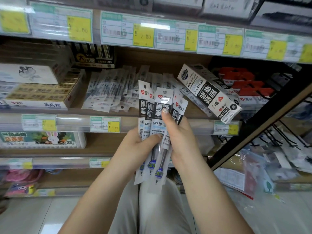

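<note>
- Fanning upward in front of the middle shelf, a bunch of narrow clear-and-black plastic pen-refill packets [157, 114] is held between both hands, with the printed tops raised past the shelf's front edge.
- The bunch is gripped low down by the left hand [136, 146], and the thumb is curled across the front of the packets.
- The right hand [182, 141] is wrapped round the bunch's right side, with one digit stretched straight up the face of the front packet.
- Open room is left below the packets, above the pale trousers [152, 208].
- Close behind the packets, the way is closed off by the wooden shelf's clear plastic price-label rail [76, 123].
- On that shelf, a loose heap of white refill packets [111, 92] is spread just behind the held ones.
- A long white-and-black cardboard box [209, 92] is tilted at the heap's right, and its lower end reaches the rail.
- Red-topped packets [244, 81] are stacked further right, beside a slanting black metal frame bar [263, 122].
- A white tray of small yellowish boxes [43, 93] is set at the left.
</note>
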Demonstrator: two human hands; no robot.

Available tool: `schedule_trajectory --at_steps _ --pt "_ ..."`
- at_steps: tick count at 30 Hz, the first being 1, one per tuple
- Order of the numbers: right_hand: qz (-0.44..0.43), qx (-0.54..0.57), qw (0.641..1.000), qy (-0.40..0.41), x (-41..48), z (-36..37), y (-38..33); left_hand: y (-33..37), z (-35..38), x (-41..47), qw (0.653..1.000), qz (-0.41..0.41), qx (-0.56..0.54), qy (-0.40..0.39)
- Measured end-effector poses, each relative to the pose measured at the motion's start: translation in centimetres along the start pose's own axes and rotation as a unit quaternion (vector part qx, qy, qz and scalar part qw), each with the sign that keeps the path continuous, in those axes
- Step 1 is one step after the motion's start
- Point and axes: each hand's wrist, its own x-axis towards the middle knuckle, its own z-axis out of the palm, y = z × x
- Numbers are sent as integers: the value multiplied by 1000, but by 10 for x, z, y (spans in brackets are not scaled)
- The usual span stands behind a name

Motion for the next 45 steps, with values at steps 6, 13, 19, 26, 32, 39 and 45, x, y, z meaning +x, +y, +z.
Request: schedule_trajectory --at_steps 6,13,19,26,32,39,45 --pt "-46 1 999 25 3 -1 5 1 -1 0 1000 24 3 15" --pt "-38 27 998 33 2 4 3 -2 8 -1 999 31 13 36" --pt "-31 39 998 43 0 2 1 -3 11 0 999 25 7 35" --pt "-54 41 994 81 2 5 -1 2 18 -4 998 -11 -67 6" --pt "-48 -13 994 100 6 9 4 3 21 -2 996 -22 -86 -12" --pt "-50 42 994 89 -7 10 0 8 16 -9 997 15 -71 12" --pt "-60 25 995 81 -19 5 -10 13 10 -22 996 16 -81 13"
